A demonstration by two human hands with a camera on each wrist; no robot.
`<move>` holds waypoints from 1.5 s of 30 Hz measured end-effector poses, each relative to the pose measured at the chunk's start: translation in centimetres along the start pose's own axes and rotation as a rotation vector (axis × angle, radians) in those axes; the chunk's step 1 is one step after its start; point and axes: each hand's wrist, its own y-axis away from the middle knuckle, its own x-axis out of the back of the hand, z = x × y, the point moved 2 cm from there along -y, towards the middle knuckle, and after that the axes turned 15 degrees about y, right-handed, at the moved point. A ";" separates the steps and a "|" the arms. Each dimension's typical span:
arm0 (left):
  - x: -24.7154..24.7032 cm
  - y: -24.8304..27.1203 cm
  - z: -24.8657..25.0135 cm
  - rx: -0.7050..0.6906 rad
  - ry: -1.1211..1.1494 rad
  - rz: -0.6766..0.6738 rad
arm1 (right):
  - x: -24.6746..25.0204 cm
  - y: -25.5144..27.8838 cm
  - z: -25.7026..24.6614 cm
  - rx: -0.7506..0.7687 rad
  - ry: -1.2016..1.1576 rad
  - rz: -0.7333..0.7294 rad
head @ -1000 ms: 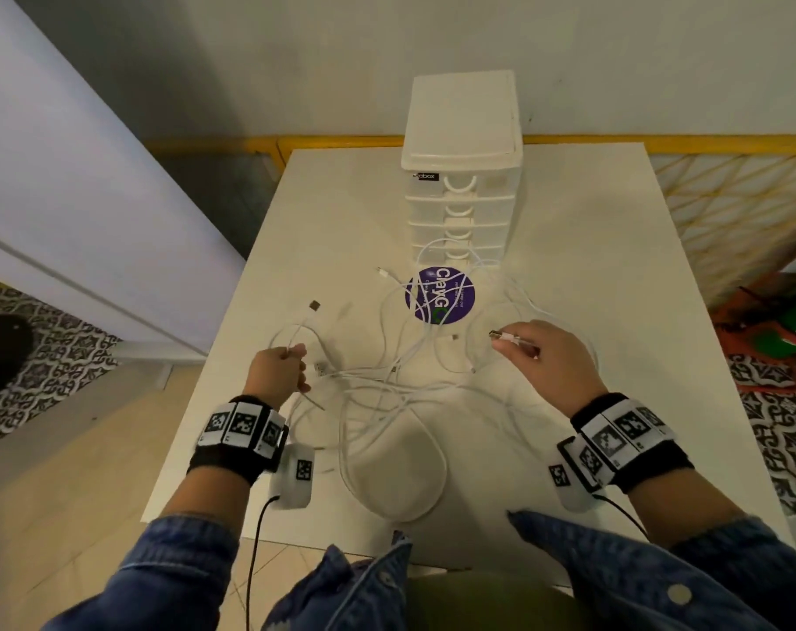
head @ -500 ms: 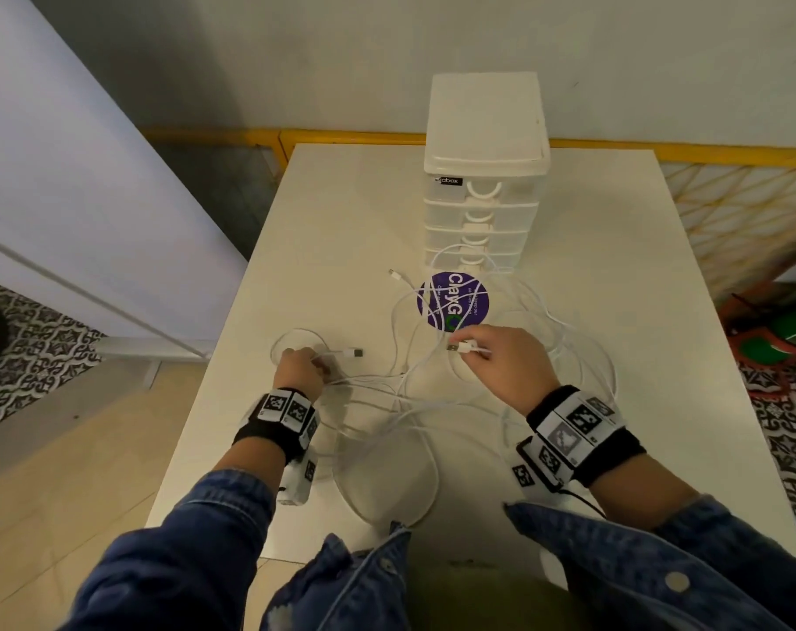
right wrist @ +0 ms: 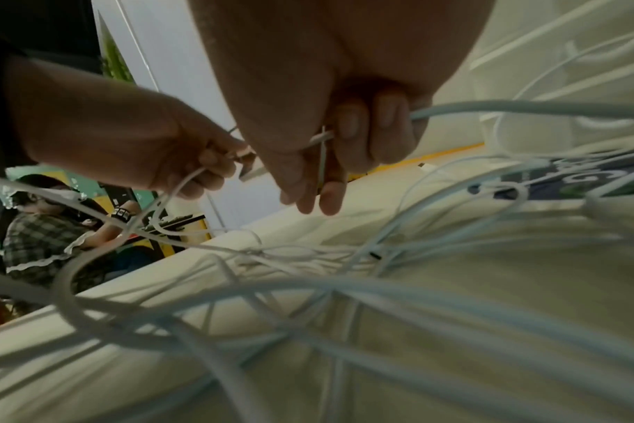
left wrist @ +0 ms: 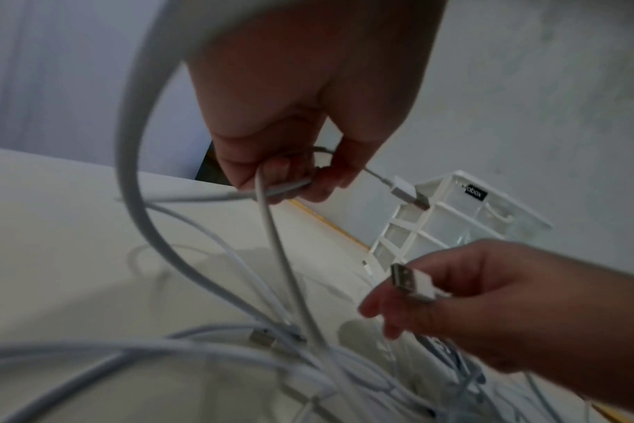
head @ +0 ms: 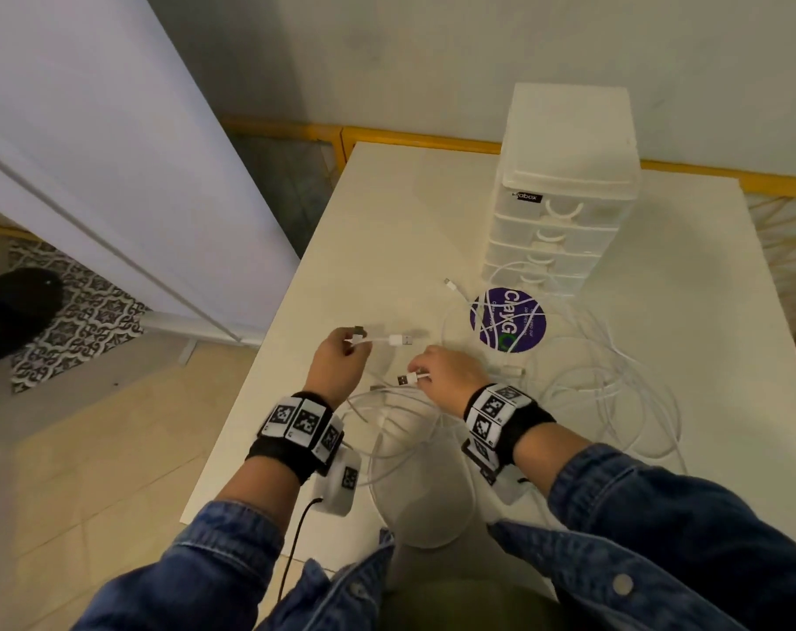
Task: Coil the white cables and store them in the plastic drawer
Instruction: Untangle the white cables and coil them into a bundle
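Observation:
Several white cables [head: 610, 393] lie tangled on the white table [head: 387, 230], in front of a white plastic drawer tower [head: 564, 193] whose drawers are all shut. My left hand [head: 341, 362] pinches a cable just behind its USB plug [head: 400, 340], which points right; the left wrist view shows that plug [left wrist: 408, 192] beyond my curled fingers [left wrist: 272, 171]. My right hand [head: 446, 371] pinches another cable end, its USB plug [head: 407, 380] pointing left. The two hands are close together above the tangle [right wrist: 308, 257].
A round purple sticker [head: 507, 318] lies on the table in front of the tower, under cable loops. A loose small connector [head: 451, 284] lies left of it. The table's left edge drops to a tiled floor [head: 91, 448]; a white door panel [head: 91, 152] stands at left.
Both hands have lifted and come together near the table's left-middle. The left hand has raised its plug end off the table, and the right hand carried its plug leftward toward it.

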 end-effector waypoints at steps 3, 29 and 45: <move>0.5 0.1 0.1 0.003 0.075 0.015 | -0.8 -0.8 -0.7 0.022 0.089 -0.112; 2.3 0.4 1.7 0.034 0.231 -0.143 | -2.5 -1.2 -0.9 -0.023 0.086 -0.023; 1.1 1.3 3.4 -0.095 0.169 -0.067 | -1.3 2.2 0.6 0.144 0.213 -0.045</move>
